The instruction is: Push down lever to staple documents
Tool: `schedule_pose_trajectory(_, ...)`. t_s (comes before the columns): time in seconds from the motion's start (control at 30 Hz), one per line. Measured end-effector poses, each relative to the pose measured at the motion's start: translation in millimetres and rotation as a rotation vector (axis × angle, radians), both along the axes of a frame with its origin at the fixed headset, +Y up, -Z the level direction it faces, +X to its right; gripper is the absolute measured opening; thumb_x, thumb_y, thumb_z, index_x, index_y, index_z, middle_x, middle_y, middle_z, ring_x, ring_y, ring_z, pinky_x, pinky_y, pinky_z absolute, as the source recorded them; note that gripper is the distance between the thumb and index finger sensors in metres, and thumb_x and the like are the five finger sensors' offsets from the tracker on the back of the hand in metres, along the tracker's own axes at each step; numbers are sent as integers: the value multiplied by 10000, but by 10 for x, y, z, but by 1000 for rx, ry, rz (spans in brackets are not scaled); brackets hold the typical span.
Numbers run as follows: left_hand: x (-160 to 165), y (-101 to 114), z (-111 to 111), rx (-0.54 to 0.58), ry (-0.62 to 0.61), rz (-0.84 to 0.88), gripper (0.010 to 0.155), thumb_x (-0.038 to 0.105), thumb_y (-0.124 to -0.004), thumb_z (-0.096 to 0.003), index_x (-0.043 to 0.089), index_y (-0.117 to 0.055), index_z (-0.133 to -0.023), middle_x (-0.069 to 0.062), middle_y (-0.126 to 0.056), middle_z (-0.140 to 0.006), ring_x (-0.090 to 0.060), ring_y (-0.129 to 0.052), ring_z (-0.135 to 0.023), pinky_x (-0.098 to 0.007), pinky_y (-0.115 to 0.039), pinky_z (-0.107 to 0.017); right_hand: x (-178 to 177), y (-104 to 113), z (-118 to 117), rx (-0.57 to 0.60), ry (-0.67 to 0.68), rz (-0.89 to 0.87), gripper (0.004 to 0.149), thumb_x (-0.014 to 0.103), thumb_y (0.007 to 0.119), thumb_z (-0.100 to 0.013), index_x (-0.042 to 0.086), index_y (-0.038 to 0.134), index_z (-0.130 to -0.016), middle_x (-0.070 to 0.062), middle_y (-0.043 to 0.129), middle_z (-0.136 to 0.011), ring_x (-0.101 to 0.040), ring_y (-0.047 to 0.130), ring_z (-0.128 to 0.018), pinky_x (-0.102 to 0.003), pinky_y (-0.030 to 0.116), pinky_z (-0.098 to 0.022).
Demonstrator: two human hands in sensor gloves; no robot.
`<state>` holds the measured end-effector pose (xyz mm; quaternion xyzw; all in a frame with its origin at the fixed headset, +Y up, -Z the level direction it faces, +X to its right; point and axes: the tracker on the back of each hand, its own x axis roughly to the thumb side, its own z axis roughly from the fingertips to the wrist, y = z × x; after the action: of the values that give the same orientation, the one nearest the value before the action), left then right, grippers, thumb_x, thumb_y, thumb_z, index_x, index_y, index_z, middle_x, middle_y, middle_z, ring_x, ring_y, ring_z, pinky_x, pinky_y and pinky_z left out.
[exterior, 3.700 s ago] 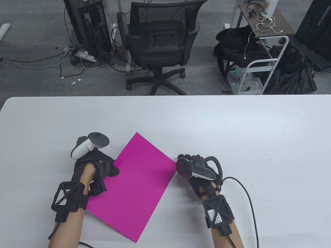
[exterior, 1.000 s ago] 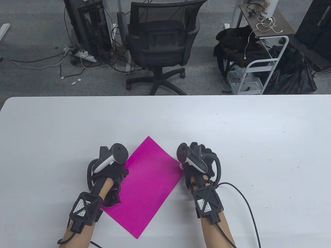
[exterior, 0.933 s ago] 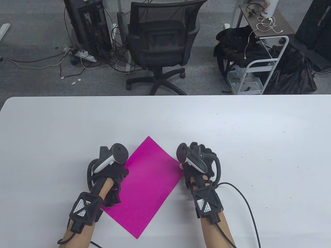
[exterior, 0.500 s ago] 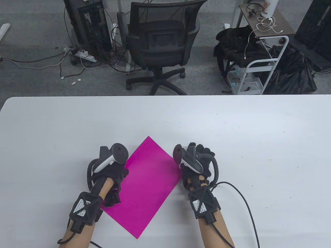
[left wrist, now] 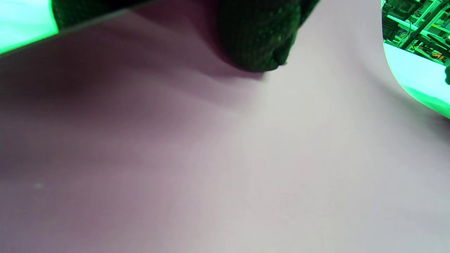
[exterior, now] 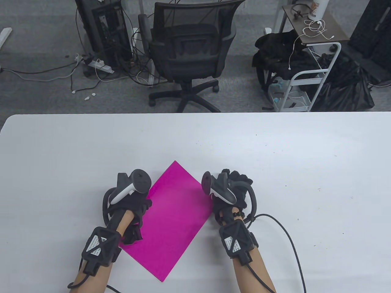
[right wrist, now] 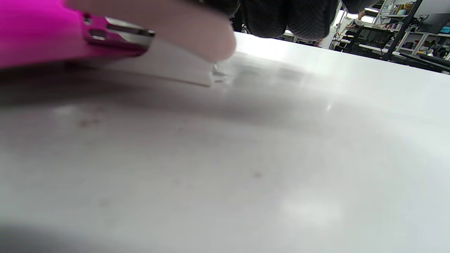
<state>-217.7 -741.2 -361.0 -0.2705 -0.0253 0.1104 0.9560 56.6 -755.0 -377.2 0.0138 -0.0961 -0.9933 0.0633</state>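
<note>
I read the stapler (right wrist: 116, 38) only in the right wrist view: a pale, pinkish-white body with a metal front end seated over the edge of the magenta paper (exterior: 171, 219), its base down on the white table (exterior: 275, 158). In the table view the stapler is hidden under my right hand (exterior: 232, 195), which sits at the paper's right corner.

The right hand is palm-down on top of the stapler. Dark gloved fingers (right wrist: 288, 17) hang over its top from the upper edge of the wrist view. The tracker on the back of this hand is tilted toward the paper, and the forearm runs back to the bottom edge of the table view with a black cable looping off to the right. I cannot tell how tightly the fingers are closed around the stapler body, or how far down the lever stands.

The paper lies flat as a diamond, one corner pointing away from me and one toward the near table edge. My left hand (exterior: 131, 207) rests on its left edge, palm-down. In the left wrist view a gloved fingertip (left wrist: 260, 45) touches the sheet, which looks washed-out there; the fingers look laid flat on it, not pinching it.

Beyond the far table edge stand a black mesh office chair (exterior: 189, 45), a computer tower with tangled floor cables (exterior: 104, 30), and a white wire cart (exterior: 308, 79) with dark bags beside it.
</note>
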Motion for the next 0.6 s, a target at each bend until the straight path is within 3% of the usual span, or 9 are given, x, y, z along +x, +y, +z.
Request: schedule_pose_trajectory(0.6, -4, 1, 5, 7, -3, -4, 426, 252, -792, -548, 122, -826, -951, -92, -1009, -797, -291, -1010, -694, -590, -830, -558, -21, 13, -10, -26, -12, 24, 708, 396, 428, -569, -48, 352, -1116, -374, 479, -1094, -636, 571, -969, -741, 493, -690)
